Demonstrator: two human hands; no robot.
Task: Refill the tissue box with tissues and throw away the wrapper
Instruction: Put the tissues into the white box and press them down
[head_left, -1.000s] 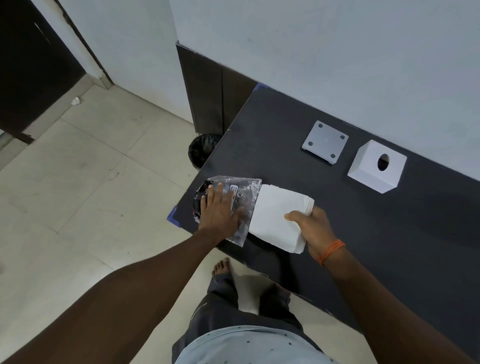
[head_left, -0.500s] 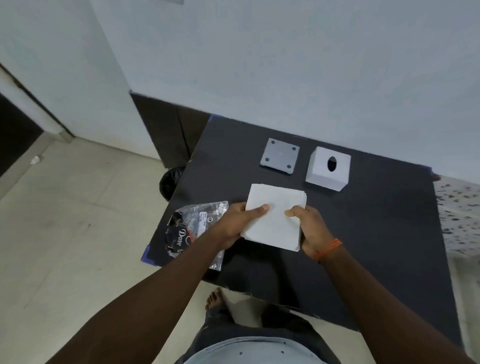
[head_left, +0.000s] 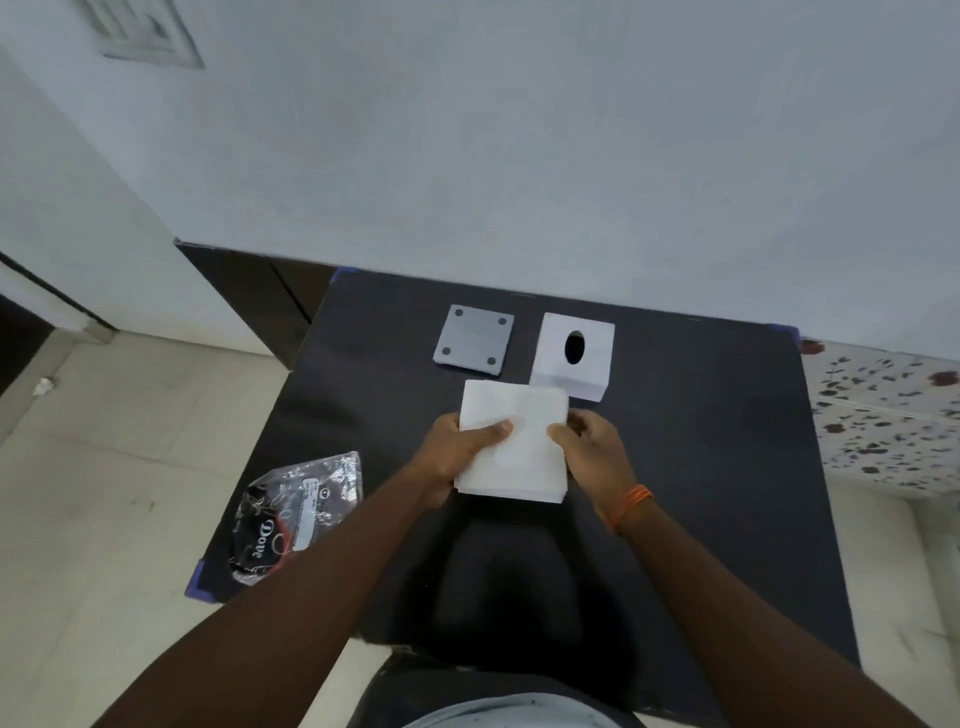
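A white stack of tissues (head_left: 519, 421) is held above the black table (head_left: 701, 467), my left hand (head_left: 457, 452) gripping its left edge and my right hand (head_left: 589, 447) its right edge, thumbs on top. Just beyond the stack stands the white tissue box cover (head_left: 574, 356) with an oval hole on top. To its left lies the grey square base plate (head_left: 474, 339) with a dot in each corner. The empty clear and black plastic wrapper (head_left: 296, 514) lies flat at the table's front left corner, apart from both hands.
A white wall runs right behind the table. Tiled floor lies to the left, with a dark panel and doorway at the far left. A speckled white surface (head_left: 883, 415) adjoins the table on the right. My legs show below the table's front edge.
The tissue stack came fully out of the wrapper. My left hand let go of the wrapper and took the stack's left edge. Both hands carried the stack toward the box.
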